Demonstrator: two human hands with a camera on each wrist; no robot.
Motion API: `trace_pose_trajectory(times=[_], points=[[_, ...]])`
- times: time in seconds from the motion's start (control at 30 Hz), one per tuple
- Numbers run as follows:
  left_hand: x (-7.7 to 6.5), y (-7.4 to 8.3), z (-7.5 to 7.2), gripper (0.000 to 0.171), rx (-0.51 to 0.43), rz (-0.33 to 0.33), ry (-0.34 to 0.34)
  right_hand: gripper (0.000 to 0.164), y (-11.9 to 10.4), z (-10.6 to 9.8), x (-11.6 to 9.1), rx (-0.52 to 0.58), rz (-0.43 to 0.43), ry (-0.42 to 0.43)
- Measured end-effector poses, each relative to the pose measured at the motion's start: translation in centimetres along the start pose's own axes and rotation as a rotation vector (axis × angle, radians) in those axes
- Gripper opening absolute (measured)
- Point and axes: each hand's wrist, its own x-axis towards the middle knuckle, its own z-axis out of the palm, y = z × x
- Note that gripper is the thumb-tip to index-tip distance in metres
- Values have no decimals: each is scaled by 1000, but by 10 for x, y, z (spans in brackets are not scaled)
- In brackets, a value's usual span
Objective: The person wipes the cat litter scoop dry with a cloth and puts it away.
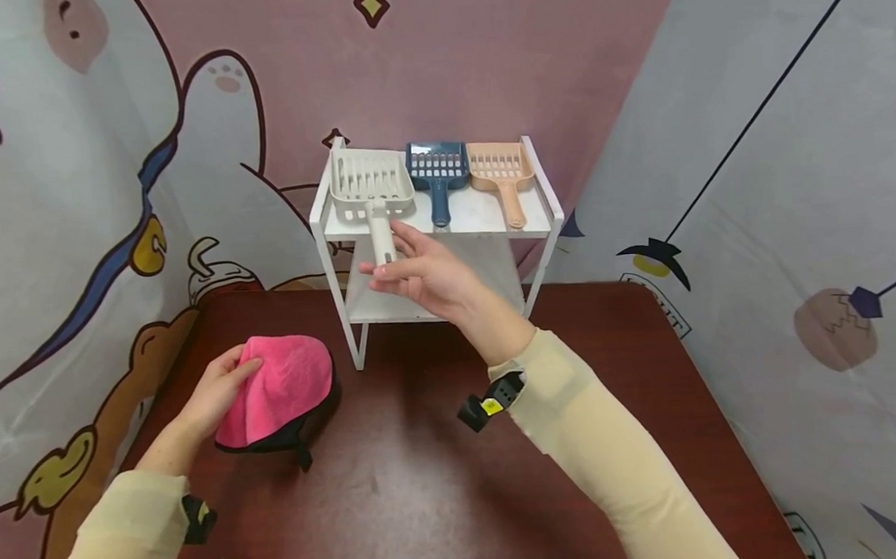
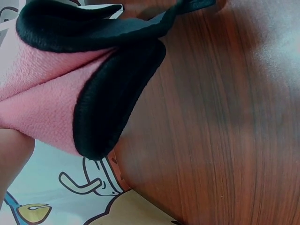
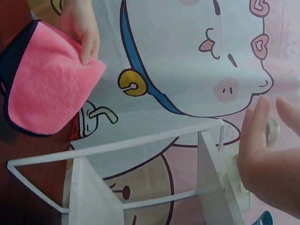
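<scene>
My left hand point(image 1: 216, 394) pinches a fluffy pink cloth point(image 1: 283, 387) with dark edging and a small hanging loop, held over the brown table. In the left wrist view the folds of the cloth point(image 2: 51, 103) and its thick black border show up close. At the left of a white shelf, my right hand point(image 1: 425, 272) is at the handle of a white slotted litter scoop point(image 1: 372, 178). That handle passes between thumb and fairly straight fingers, past the shelf's front edge. Beside it lie a dark blue scoop point(image 1: 438, 167) and a peach scoop point(image 1: 503, 164).
The two-tier white shelf point(image 1: 435, 318) stands at the back of the brown table point(image 1: 426, 464), with thin side rails and legs. Cartoon-printed walls point(image 1: 483, 61) close in behind and on both sides.
</scene>
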Motion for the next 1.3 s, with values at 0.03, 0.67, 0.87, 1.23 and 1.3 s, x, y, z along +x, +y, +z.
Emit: trace_pose_trajectory(times=[0.03,0.67,0.87,1.23,1.3], points=[[0,0,0,17,1,1,1,76,0,0,-1,-11,0,-9],[-2,-2,0,24,34,14,-16,60,2,11,7,48,-44,22],[-1,-3,1,22,21,14,-21,56,2,19,18,60,-64,98],[-1,-3,2,30,26,13,-7,45,4,24,28,-63,-5,225],[-1,-3,1,30,31,8,-1,44,6,23,27,-73,2,215]])
